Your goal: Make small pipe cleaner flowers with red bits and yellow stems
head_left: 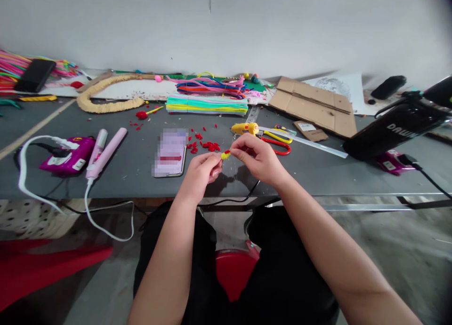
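Note:
Above the front part of the grey table, my left hand [202, 172] pinches a short fuzzy yellow pipe cleaner piece [223, 156]. A bit of red shows at its upper end, where the closed fingertips of my right hand [259, 158] meet it. Whether those right fingers grip the red bit or only press on it is too small to make out. Just beyond my hands lies a loose pile of small red fuzzy pieces [211, 146]. Farther back rests a red fuzzy bud on a yellow stem [143, 114].
A phone [170, 153] lies left of my hands. Right of them are a yellow glue gun [244, 128] with a glue stick and red-handled scissors [282, 147]. Pipe cleaner bundles [206, 106], cardboard [312, 104], a black bottle [395, 127], a pink straightener [108, 151] and a purple power strip [72, 155] surround this.

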{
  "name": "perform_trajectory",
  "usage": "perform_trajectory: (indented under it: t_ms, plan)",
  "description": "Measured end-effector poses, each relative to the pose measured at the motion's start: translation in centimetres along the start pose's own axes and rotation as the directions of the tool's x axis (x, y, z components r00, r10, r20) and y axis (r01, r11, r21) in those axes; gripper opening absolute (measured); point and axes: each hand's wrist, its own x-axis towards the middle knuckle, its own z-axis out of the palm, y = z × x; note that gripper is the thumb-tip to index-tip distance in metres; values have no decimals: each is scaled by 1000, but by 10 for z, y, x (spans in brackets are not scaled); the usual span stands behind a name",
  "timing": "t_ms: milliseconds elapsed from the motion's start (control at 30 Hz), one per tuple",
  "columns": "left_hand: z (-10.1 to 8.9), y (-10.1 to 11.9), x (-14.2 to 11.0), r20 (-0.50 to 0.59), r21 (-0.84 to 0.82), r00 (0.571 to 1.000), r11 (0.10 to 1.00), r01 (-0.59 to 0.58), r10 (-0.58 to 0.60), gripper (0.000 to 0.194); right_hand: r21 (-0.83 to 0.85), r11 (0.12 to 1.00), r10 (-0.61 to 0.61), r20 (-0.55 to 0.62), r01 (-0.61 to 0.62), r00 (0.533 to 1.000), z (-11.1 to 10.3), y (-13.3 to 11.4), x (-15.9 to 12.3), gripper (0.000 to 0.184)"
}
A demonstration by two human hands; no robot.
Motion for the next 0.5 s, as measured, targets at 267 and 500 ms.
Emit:
perform_trajectory:
  t_ms: [267,500]
  plan:
    - [-3,5,0,51,-155,996,985,79,-71,28,10,999,-46,15,46,999,-3,-6,-3,24]
    - [-3,8,-1,112,-230,985,960,157,-135,26,-40,990,-135,-1,135,991,2,-9,-3,22]
